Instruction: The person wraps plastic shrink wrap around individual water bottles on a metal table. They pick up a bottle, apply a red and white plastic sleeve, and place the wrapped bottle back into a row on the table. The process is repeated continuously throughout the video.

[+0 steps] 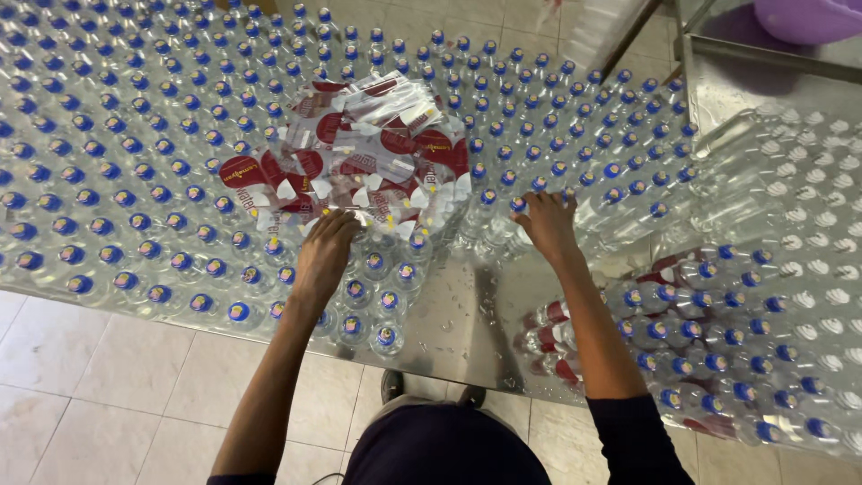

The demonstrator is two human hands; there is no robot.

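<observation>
A loose pile of clear plastic label sleeves with red and white print lies on top of a dense field of capped water bottles. My left hand rests at the pile's near edge, fingers curled on one sleeve among the blue caps. My right hand reaches to a blue-capped bottle at the edge of the bottle field, fingers around its neck. Both forearms stretch out over the steel table.
Labelled bottles with red sleeves stand at the near right. Uncapped bottles with white mouths fill the right side. A purple basin sits at the top right corner. Tiled floor lies below the table edge.
</observation>
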